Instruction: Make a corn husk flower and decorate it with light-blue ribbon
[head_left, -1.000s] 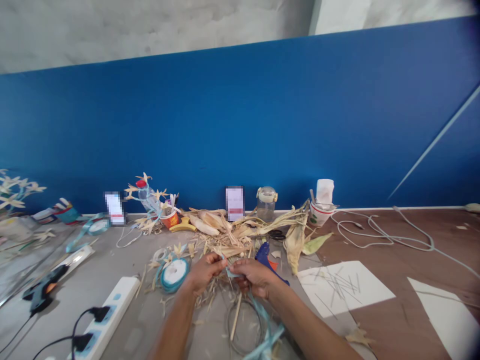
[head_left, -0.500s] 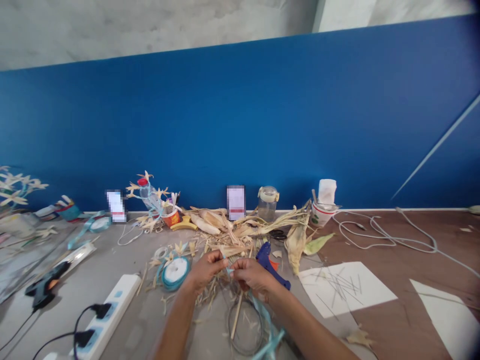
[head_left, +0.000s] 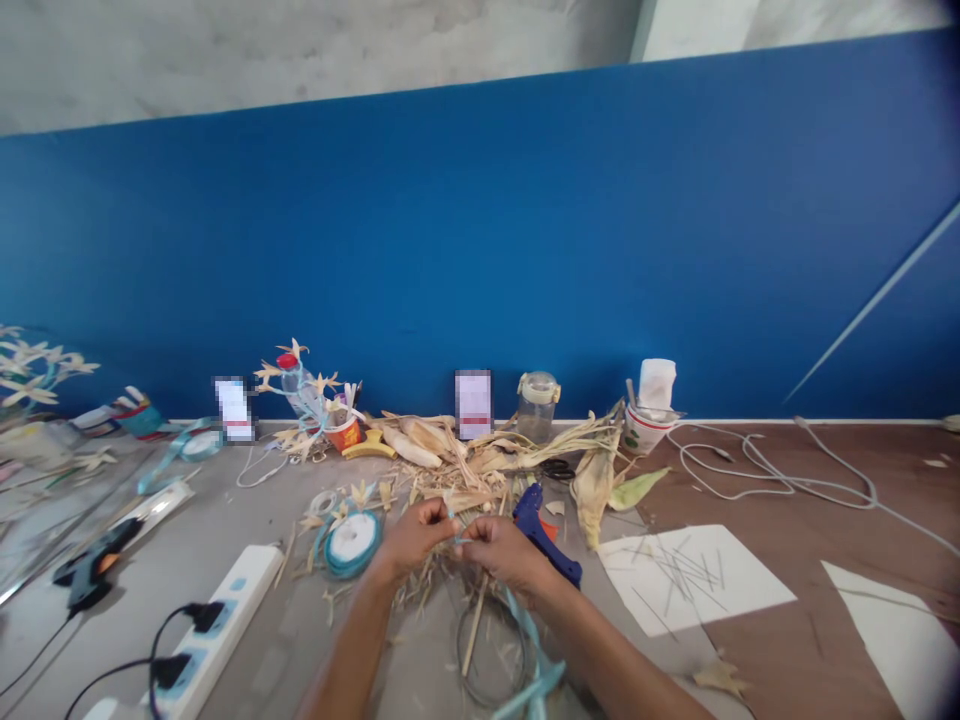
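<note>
My left hand (head_left: 411, 537) and my right hand (head_left: 504, 550) meet over the table, fingers pinched together on a thin light-blue ribbon (head_left: 534, 640) that trails down toward me. The pinch sits just in front of a pile of dried corn husks (head_left: 480, 470). A wire ring (head_left: 487, 650) lies on the table under my right forearm. A blue glue gun (head_left: 544, 540) lies right behind my right hand. A spool of teal ribbon (head_left: 352, 540) rests just left of my left hand.
A white power strip (head_left: 217, 630) with black plugs lies at the left, a black glue gun (head_left: 90, 570) beyond it. A glass jar (head_left: 537, 405), a paper cup (head_left: 645, 425), white cables (head_left: 757, 465) and paper sheets (head_left: 697, 575) occupy the back and right.
Both hands stay pinched on the ribbon and have shifted slightly away from me. The view has tilted a little.
</note>
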